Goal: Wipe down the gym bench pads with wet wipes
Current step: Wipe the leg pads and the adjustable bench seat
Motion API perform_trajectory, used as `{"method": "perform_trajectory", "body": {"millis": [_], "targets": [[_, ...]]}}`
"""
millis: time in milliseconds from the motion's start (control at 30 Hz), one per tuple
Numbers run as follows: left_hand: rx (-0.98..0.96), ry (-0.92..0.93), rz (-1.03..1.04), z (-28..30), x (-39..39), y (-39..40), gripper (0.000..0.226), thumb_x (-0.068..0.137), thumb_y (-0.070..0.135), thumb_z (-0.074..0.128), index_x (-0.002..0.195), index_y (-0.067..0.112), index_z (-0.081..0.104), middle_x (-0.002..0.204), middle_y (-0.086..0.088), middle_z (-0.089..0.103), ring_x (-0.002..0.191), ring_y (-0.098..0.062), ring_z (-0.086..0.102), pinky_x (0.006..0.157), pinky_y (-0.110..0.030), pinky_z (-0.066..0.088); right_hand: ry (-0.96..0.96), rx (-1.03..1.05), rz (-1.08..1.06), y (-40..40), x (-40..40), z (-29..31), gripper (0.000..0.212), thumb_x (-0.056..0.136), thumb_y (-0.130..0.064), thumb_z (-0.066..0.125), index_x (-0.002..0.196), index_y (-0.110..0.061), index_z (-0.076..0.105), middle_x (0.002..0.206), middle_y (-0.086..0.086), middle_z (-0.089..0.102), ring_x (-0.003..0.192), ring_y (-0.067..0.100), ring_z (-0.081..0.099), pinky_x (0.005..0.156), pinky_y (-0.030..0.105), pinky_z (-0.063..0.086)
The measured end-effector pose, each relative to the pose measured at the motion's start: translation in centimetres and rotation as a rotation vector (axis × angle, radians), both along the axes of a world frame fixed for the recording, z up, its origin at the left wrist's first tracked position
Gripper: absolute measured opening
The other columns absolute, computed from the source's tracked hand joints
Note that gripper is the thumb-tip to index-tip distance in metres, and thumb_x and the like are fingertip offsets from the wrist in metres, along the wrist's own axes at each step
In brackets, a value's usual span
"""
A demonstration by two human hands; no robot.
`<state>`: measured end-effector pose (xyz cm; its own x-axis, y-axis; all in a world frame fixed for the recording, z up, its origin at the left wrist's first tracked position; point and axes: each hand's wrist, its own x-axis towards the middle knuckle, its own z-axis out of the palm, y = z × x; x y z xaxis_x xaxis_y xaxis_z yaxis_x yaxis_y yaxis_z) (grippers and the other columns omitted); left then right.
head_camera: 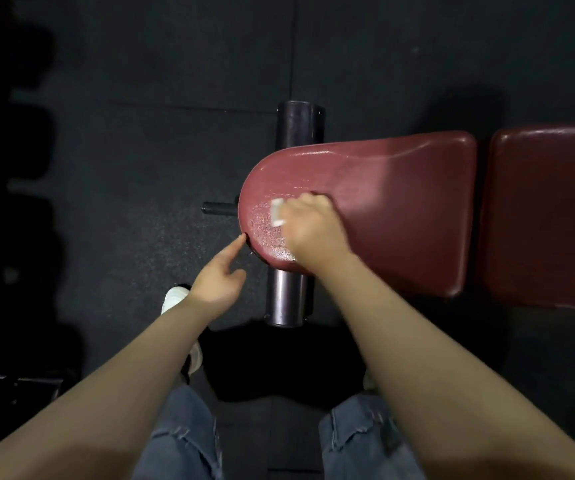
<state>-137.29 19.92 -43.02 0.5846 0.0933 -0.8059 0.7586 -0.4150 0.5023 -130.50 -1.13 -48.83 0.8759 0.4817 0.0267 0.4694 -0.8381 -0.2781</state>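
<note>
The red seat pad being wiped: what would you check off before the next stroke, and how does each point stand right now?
1. Wet wipe held in the right hand: ok, white edge shows past the fingers.
2. Wipe pressed on the seat pad: ok, the hand rests on the rounded end.
3. Left hand clear of the stroke: ok, one fingertip touches the pad's edge, off its top.
4. Rounded end wiped: ok, it glistens.
5. Back pad wiped: cannot tell, only partly in view.
6. Wipe still moist and clean: cannot tell, blurred.
</note>
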Motion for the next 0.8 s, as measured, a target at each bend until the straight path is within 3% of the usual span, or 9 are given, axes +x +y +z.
{"method": "perform_trajectory", "body": {"millis": [33,100,200,300,433,567,633,700,800], "targets": [[-0.013,-0.012,-0.024,0.0,-0.2,-0.1,0.070,0.092,0.001,0.047,0.150,0.039,0.035,0.141,0.019,0.048,0.111,-0.015,0.063,0.098,-0.029,0.048,-0.047,-0.064,-0.046,-1.5,1.3,5.8,0.025,0.079,-0.020,0.044,0.090,-0.018,0.067,0.077,-0.003,0.064,0.069,0.025,0.056,0.064,0.035,0.032],[-0.048,-0.028,-0.090,0.1,-0.3,-0.4,0.072,0.093,0.001,0.047,0.154,0.034,0.028,0.156,0.017,0.031,0.140,-0.020,0.040,0.117,-0.034,0.033,-0.021,-0.265,-0.346,-6.6,1.3,8.3,0.025,0.082,-0.017,0.046,0.089,-0.015,0.069,0.076,0.008,0.068,0.070,0.034,0.060,0.061,0.038,0.038],[-0.060,-0.040,-0.123,0.3,-0.3,-1.0,0.074,0.093,0.000,0.046,0.156,0.029,0.019,0.161,0.015,0.018,0.148,-0.005,0.021,0.120,-0.023,0.018,0.035,-0.212,-0.784,-13.8,-1.0,9.9,0.021,0.087,-0.015,0.051,0.096,-0.014,0.070,0.082,0.020,0.068,0.079,0.043,0.059,0.072,0.043,0.042],[-0.074,-0.036,-0.048,0.3,-0.5,-1.4,0.074,0.093,0.002,0.044,0.156,0.032,0.021,0.161,0.016,0.019,0.145,-0.011,0.032,0.121,-0.036,0.027,-0.027,-0.078,-0.996,-11.9,-2.3,10.4,0.028,0.082,-0.019,0.047,0.098,-0.012,0.068,0.091,0.018,0.068,0.088,0.042,0.057,0.079,0.044,0.040],[-0.092,-0.030,-0.010,-0.4,-1.0,-0.9,0.075,0.090,0.009,0.045,0.153,0.042,0.023,0.158,0.016,0.027,0.140,-0.019,0.041,0.115,-0.041,0.036,0.064,-0.168,-0.613,0.8,-0.1,5.4,0.036,0.075,-0.018,0.047,0.104,-0.011,0.067,0.081,0.008,0.067,0.075,0.033,0.062,0.061,0.034,0.033],[-0.108,-0.008,0.017,-0.5,-1.3,-0.1,0.075,0.084,0.017,0.050,0.154,0.032,0.029,0.148,0.013,0.042,0.124,0.004,0.050,0.104,-0.020,0.039,0.354,-0.120,0.116,9.1,-1.1,3.6,0.037,0.081,-0.007,0.056,0.116,-0.014,0.066,0.105,0.003,0.067,0.099,0.029,0.057,0.080,0.038,0.031],[-0.125,0.027,0.041,-0.3,-2.0,0.2,0.071,0.089,0.015,0.050,0.154,0.033,0.028,0.140,0.020,0.041,0.093,0.027,0.053,0.086,-0.004,0.041,0.267,-0.105,0.052,5.7,-1.2,4.2,0.040,0.078,-0.007,0.056,0.115,-0.015,0.067,0.092,0.001,0.067,0.087,0.029,0.057,0.073,0.037,0.026],[-0.132,0.050,0.047,-0.2,-2.6,0.0,0.068,0.095,0.007,0.046,0.154,0.033,0.027,0.136,0.020,0.044,0.068,0.030,0.048,0.066,0.005,0.036,0.095,-0.222,-0.129,-0.5,-1.6,5.6,0.036,0.075,-0.011,0.054,0.106,-0.017,0.070,0.075,0.002,0.064,0.070,0.030,0.057,0.063,0.036,0.026],[-0.153,0.016,0.010,0.1,-2.5,-0.9,0.070,0.095,0.005,0.044,0.155,0.036,0.023,0.148,0.017,0.030,0.080,0.037,0.043,0.080,0.003,0.032,0.084,-0.260,-0.532,-10.4,-3.4,9.3,0.017,0.077,-0.012,0.057,0.088,-0.013,0.069,0.071,0.013,0.064,0.070,0.039,0.057,0.061,0.039,0.035]]}}
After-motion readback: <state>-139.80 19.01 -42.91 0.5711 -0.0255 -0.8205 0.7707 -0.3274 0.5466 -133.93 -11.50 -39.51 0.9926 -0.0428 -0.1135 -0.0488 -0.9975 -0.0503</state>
